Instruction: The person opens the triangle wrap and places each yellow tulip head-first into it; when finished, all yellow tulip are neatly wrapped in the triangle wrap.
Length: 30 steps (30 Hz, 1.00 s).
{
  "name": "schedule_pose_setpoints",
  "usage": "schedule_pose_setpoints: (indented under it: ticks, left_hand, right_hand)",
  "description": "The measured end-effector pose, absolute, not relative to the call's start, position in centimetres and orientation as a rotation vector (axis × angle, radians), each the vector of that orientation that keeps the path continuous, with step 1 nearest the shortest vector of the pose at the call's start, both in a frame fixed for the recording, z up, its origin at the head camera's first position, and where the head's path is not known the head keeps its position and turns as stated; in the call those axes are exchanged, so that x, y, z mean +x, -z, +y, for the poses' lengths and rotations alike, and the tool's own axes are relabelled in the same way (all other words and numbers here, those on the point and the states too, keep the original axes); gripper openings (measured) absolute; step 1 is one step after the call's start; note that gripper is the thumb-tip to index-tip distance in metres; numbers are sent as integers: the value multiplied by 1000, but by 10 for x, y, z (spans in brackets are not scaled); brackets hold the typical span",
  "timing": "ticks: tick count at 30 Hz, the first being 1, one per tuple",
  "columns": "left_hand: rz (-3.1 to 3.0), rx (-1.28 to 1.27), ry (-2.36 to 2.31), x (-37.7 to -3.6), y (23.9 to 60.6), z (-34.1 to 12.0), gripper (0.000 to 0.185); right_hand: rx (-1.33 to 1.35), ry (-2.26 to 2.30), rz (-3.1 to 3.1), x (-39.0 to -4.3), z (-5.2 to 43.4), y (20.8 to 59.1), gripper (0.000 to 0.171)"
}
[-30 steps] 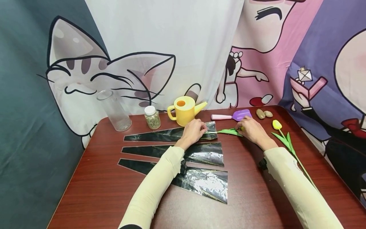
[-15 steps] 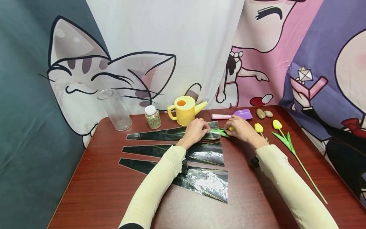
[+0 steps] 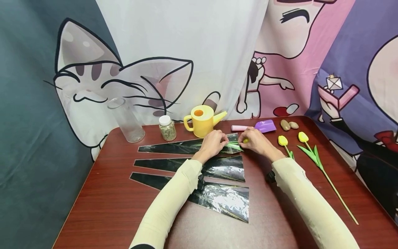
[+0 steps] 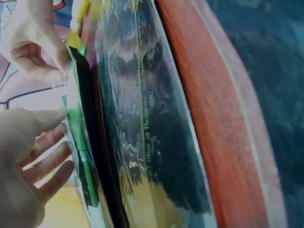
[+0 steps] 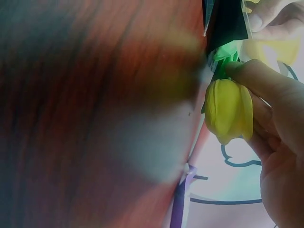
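Note:
My left hand (image 3: 212, 143) pinches the open edge of the farthest black-and-clear flower sleeve (image 3: 174, 146) between thumb and fingers. In the left wrist view, that hand (image 4: 21, 152) holds the clear film, with green leaves (image 4: 78, 128) showing inside the sleeve. My right hand (image 3: 257, 142) pinches a yellow tulip just below its bloom. The right wrist view shows the yellow bloom (image 5: 228, 111) outside the sleeve's mouth, beside the right hand (image 5: 280, 118). Leaves and stem lie within the sleeve. Fingers partly hide the bloom in the head view.
Two more sleeves, a middle one (image 3: 224, 167) and a near one (image 3: 224, 200), lie flat. Two tulips, one here (image 3: 283, 140), one there (image 3: 303, 137), lie right. Behind are a glass vase (image 3: 129, 124), lidded jar (image 3: 168, 129), yellow watering can (image 3: 202, 122), purple shovel (image 3: 265, 126) and stones (image 3: 285, 125).
The right hand has moved left toward the left hand, and the tulip's leaves have slid into the sleeve. The left hand stays nearly in place. A tulip formerly behind the right arm is now visible.

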<state>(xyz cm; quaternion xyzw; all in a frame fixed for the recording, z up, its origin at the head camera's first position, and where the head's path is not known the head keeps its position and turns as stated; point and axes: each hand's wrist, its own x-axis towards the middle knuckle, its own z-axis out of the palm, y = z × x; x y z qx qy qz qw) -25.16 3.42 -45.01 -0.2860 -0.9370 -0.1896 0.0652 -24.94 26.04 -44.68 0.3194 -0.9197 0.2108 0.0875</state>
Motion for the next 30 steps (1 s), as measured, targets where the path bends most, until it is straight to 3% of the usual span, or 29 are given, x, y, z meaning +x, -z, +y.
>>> schedule_pose_setpoints:
  ticks: [16,30]
  left_hand:
    - [-2831,-876,555,-249,453,36,6]
    - [-2838,-858,538,-249,452,36,7]
  right_hand:
    - [900,-659,-2800,-244,262,446,9]
    - [702,-816,-2773,-231,296,426,30]
